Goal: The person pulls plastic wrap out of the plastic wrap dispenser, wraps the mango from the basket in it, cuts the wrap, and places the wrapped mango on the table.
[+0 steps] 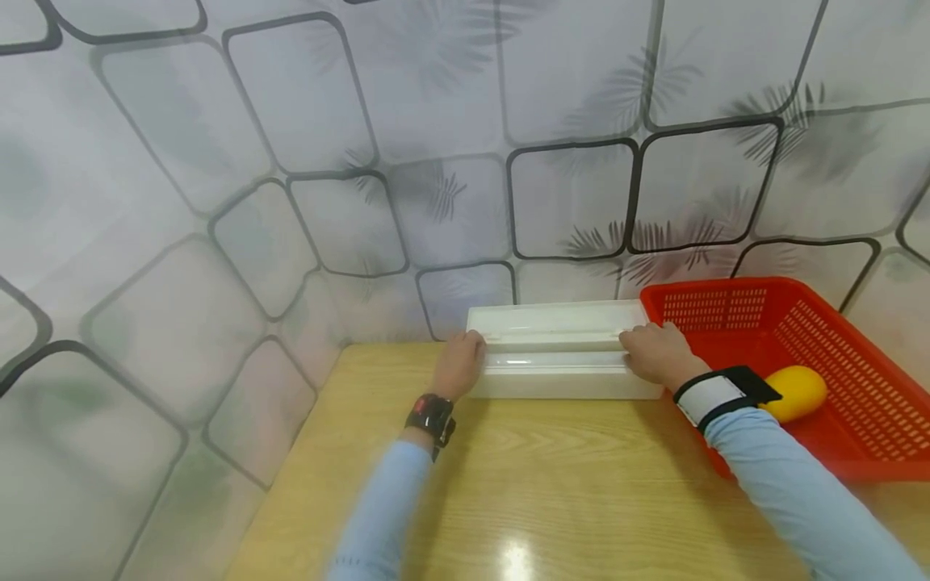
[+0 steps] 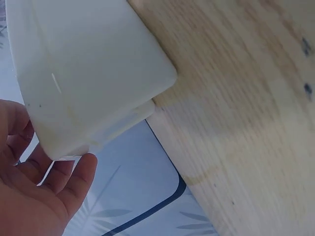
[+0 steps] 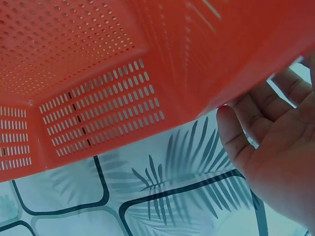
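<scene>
A long white plastic box (image 1: 563, 386) stands on the table by the back wall, with a clear glossy strip along its front. My left hand (image 1: 459, 365) grips its left end; in the left wrist view that hand's fingers curl around the top edge of the white box (image 2: 98, 69). At the opposite end, my right hand (image 1: 657, 353) holds the box's upper edge, close beside the red basket's left wall. The right wrist view has the right hand (image 3: 280, 142) with bent fingers, behind the basket's rim, which hides most of what they grip.
A red perforated plastic basket (image 1: 857, 323) stands at the right, against the box's right end. Inside it lies a smooth yellow rounded fruit (image 1: 798, 393), partly behind my right wrist. The wooden table (image 1: 538, 468) meets a patterned wall covering (image 1: 450, 210) at the back and left.
</scene>
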{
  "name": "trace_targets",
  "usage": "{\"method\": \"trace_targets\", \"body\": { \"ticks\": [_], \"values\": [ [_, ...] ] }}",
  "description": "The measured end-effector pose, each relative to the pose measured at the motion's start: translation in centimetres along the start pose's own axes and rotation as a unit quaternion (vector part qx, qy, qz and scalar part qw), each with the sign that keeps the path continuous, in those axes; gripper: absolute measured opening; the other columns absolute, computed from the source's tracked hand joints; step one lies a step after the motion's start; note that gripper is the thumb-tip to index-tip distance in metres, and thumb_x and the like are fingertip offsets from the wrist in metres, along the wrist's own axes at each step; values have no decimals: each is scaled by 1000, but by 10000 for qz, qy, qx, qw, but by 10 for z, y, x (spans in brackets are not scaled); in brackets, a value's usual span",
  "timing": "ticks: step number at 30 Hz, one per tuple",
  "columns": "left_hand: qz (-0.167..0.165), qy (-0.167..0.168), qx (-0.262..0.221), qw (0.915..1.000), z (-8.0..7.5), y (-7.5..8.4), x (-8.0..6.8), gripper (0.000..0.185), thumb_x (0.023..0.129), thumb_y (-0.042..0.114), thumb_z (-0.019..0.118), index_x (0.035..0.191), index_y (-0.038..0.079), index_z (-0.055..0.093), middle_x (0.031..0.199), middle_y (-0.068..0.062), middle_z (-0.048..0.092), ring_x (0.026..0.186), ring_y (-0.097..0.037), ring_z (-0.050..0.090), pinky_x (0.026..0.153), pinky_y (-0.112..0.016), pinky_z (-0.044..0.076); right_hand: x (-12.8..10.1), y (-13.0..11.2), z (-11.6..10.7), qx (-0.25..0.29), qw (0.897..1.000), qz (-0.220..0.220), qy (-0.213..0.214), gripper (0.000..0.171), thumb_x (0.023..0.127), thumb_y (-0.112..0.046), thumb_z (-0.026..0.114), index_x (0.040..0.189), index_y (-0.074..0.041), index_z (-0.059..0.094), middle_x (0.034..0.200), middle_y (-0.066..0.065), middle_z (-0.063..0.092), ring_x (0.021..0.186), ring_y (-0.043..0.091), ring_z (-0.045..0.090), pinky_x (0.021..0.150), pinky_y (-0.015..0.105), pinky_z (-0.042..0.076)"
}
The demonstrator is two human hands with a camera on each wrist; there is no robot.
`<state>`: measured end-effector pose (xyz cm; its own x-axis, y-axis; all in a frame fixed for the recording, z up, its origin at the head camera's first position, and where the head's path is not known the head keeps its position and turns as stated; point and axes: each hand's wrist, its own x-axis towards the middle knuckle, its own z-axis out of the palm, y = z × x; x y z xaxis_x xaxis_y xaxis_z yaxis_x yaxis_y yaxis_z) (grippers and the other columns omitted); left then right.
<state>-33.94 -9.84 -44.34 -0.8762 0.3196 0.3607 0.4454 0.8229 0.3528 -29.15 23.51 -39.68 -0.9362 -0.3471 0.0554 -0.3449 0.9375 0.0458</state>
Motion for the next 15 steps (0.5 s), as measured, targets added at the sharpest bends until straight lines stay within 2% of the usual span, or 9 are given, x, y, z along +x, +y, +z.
{"method": "trace_targets", "body": {
  "ticks": [4, 11, 13, 15],
  "values": [
    [-194, 48, -116, 9997, 2, 2, -1, 16, 101, 14, 50, 102, 4, 63, 100, -11, 64, 97, -29, 57, 87, -41, 49, 1, -2, 0, 66, 9998, -64, 164, 20, 91, -23, 69, 80, -8, 61, 72, 9, 61, 69, 31, 58, 64, 48, 47],
    [-360, 207, -174, 9990, 5, 2, -2, 20, 101, 17, 47, 100, 6, 63, 98, -11, 63, 94, -28, 58, 82, -41, 51, -1, -6, -2, -106, 9982, -316, 507, 13, 88, -8, 64, 75, -9, 63, 75, 13, 61, 73, 36, 57, 65, 49, 49],
    [-382, 209, -195, 9989, 5, 2, -1, 20, 101, 18, 47, 100, 6, 63, 98, -11, 63, 94, -28, 59, 81, -41, 52, -1, -7, -2, -46, 9976, -385, 568, 16, 88, -9, 66, 73, -10, 62, 72, 10, 61, 70, 34, 57, 63, 47, 49],
    [-380, 250, -236, 9987, 4, 4, -1, 20, 101, 18, 47, 99, 6, 63, 97, -11, 64, 93, -29, 60, 80, -42, 52, 2, -8, -2, 170, 9980, -397, 451, 18, 89, -12, 67, 72, -10, 61, 69, 7, 58, 67, 29, 55, 59, 42, 47]
  ]
}}
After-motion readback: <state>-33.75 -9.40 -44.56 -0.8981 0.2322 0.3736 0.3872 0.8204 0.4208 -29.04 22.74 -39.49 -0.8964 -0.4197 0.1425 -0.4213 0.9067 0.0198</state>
